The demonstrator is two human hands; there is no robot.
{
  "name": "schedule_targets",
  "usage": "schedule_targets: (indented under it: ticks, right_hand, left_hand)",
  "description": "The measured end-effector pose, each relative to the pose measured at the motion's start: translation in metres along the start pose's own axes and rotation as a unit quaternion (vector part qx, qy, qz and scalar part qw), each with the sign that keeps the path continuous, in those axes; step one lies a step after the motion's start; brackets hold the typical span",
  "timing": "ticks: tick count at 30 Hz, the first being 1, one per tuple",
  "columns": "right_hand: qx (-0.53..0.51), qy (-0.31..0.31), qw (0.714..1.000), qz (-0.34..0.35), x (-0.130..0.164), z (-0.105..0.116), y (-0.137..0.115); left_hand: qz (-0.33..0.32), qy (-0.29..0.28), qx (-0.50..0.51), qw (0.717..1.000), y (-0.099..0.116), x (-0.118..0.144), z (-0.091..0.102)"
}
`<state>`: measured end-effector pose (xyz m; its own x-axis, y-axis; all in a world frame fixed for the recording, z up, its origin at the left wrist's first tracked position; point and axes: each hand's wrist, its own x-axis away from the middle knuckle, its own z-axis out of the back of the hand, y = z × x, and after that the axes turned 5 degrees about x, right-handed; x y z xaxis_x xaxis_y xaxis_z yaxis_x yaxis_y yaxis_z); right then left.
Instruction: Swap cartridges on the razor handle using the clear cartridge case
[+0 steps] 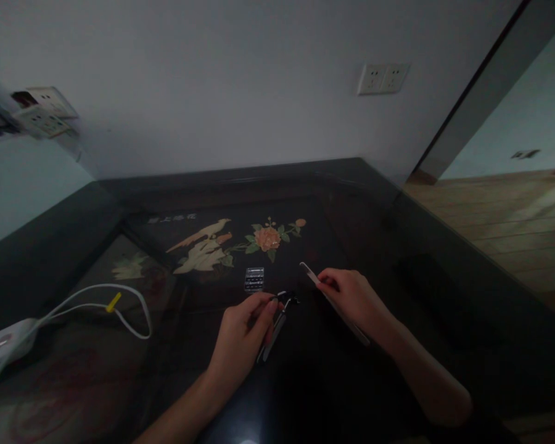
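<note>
Head view, dim light, dark glossy table (398, 259) with a bird-and-flower inlay (234, 243) at the far middle. Far left: white power strip (2, 345) at the table's near-left edge, partly cut off by the frame, white cable (134, 308) looping off it with a yellow tag (113, 302). Wall boxes (44, 111) upper left, blurred.

Left hand (243, 336) near centre, fingers pinched shut on a small dark clip-like tool (284, 302) with a thin metal part running back under the hand toward the near side. What the tool is: cannot tell, too dark and small. Just beyond the left hand's fingertips, lying on the table, a small clear case (254, 279) with rows of tiny pieces inside; not touched by either hand.

Right hand (351, 299) just right of the left, the two hands apart but close. Right hand closed around a slim pale strip (312, 275), flat and light-coloured, its tip sticking out far-left past the fingers and its other end showing near-right below the wrist; middle hidden by the hand.

Wall socket plate (383, 78) upper right, wood floor (513, 216) far right.
</note>
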<state>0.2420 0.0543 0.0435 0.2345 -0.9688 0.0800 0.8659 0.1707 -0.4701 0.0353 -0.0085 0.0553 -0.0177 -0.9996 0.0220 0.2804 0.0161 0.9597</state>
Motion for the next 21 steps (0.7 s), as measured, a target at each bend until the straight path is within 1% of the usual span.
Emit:
schedule_targets:
  ticks: [6,11,16,21]
  right_hand:
    - [-0.002,-0.021,1.000,0.008,0.001,-0.009,-0.007]
    - [0.004,-0.030,0.999,0.019,0.002,-0.014,-0.009]
    - [-0.001,-0.027,0.999,0.029,0.004,-0.016,-0.010]
    - [-0.006,-0.022,0.999,0.034,0.002,-0.024,-0.011]
  left_hand:
    - [-0.004,-0.015,-0.030,0.999,-0.002,-0.002,-0.002]
    - [-0.005,-0.027,-0.025,0.999,-0.001,0.000,-0.003]
    - [-0.011,-0.031,-0.022,0.999,0.000,0.000,-0.004]
    - [-0.020,-0.044,-0.031,0.998,-0.004,0.000,-0.004]
